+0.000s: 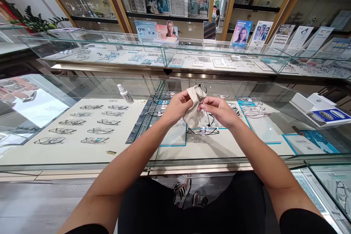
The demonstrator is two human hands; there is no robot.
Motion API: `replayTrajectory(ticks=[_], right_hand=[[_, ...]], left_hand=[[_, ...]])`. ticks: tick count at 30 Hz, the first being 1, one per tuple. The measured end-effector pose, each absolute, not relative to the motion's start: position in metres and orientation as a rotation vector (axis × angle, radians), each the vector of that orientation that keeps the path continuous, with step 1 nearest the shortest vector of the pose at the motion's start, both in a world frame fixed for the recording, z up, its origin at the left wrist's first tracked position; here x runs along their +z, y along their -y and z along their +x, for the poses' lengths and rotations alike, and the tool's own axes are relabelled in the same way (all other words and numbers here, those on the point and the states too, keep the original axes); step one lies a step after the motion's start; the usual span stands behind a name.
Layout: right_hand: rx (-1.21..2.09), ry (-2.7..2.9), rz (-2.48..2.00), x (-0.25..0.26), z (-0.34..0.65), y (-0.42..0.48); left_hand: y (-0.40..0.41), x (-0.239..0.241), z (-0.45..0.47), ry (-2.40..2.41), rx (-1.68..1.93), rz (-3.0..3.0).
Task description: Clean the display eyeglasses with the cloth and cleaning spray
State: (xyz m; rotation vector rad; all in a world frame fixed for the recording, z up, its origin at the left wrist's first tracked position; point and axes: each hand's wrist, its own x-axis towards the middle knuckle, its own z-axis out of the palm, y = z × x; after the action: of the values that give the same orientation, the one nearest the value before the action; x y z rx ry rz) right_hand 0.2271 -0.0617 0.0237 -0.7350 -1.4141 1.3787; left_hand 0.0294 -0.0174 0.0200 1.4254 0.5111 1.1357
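Observation:
Above the glass counter, my left hand (177, 106) is closed around a beige cleaning cloth (193, 113), which hangs down in folds. A pair of dark, thin-framed eyeglasses (202, 88) is partly wrapped in the cloth, so most of its lenses are hidden. Thumb and fingers of my right hand (219, 109) pinch the eyeglasses at their right side, close to the cloth. One thin temple dangles below that hand. Beneath both hands, another pair of dark eyeglasses (203, 131) lies in the display.
A white spray bottle (125, 94) stands left of my hands. Several eyeglasses (101, 130) lie in rows in the left display. At right is a white box with blue printing (322, 109). A longer glass showcase (164, 56) with upright advertising cards runs behind the counter.

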Motion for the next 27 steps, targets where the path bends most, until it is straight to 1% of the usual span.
replayTrajectory(ticks=[10, 19, 24, 27], right_hand=[[1.506, 1.39, -0.686, 0.019, 0.222, 0.059], [1.555, 1.435, -0.676, 0.018, 0.223, 0.061], [1.627, 1.411, -0.642, 0.023, 0.226, 0.061], [1.653, 1.402, -0.667, 0.027, 0.229, 0.06]], left_hand=[[0.022, 0.026, 0.028, -0.615, 1.061, 1.355], [0.018, 0.024, 0.023, -0.6, 1.06, 1.402], [0.009, 0.023, 0.013, -0.513, 0.875, 1.484], [0.005, 0.022, 0.009, -0.43, 0.843, 1.516]])
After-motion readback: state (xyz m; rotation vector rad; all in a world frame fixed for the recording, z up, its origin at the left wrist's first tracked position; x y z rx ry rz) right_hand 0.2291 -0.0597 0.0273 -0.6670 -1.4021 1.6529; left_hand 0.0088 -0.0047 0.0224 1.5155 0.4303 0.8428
